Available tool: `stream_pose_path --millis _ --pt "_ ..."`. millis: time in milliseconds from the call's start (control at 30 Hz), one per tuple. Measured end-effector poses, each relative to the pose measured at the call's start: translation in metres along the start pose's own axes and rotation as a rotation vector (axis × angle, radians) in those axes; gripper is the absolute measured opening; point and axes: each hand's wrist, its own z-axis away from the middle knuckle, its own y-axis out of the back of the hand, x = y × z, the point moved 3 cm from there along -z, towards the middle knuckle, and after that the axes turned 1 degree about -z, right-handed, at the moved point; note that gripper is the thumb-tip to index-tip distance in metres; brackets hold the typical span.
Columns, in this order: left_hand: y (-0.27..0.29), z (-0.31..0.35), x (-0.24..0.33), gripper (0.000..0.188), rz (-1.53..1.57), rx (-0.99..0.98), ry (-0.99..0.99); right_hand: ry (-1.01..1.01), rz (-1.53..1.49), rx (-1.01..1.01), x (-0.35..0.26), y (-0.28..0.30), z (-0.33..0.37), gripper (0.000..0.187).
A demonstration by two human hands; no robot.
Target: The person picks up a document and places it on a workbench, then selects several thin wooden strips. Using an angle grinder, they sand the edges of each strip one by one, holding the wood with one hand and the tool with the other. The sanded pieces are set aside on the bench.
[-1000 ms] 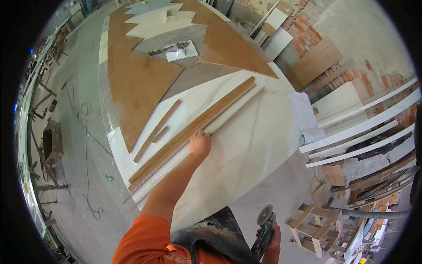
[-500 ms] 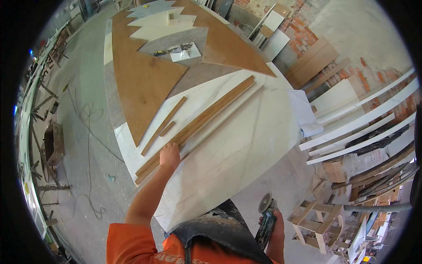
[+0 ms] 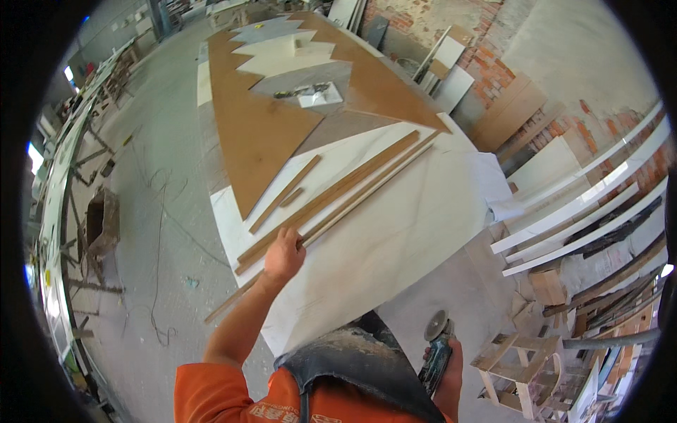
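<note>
My left hand [image 3: 284,254] is closed around a long, thin wooden strip [image 3: 233,299] lying slantwise over a pale, marble-look panel [image 3: 395,240]. The strip's near end sticks out past the panel's left edge. Just left of it lie more long brown strips [image 3: 331,199] side by side, then a shorter strip [image 3: 285,192] and a small offcut [image 3: 291,197]. Down at my right side, off the panel, my right hand [image 3: 455,359] grips an angle grinder [image 3: 436,359] with its disc pointing up. Part of that hand is hidden behind the tool.
Brown jagged-edged boards [image 3: 264,134] cover the farther table, with a white tile [image 3: 321,95] and tools between them. A wooden stool [image 3: 518,366] stands at right, near long white lengths [image 3: 578,211] along the brick wall. A cable [image 3: 161,247] trails on the left floor.
My left hand has moved slightly right, drawing one strip away from the others, its near end now beyond the panel's edge. The grinder stays in my right hand. The view has shifted a little.
</note>
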Motion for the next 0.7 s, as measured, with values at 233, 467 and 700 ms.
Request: stream_pose_path --millis 233,467,700 --pt "-0.049 0.118 0.011 0.016 0.104 -0.057 0.105 -0.093 0.050 -0.104 -0.025 -0.004 -0.032 0.051" --pt "-0.080 0.162 0.001 0.014 0.032 -0.111 0.124 -0.092 0.194 -0.183 -0.056 -0.017 -0.056 0.043" --pt "-0.092 0.152 -0.007 0.018 -0.057 -0.074 0.059 -0.195 0.257 -0.229 -0.072 -0.032 -0.073 0.046"
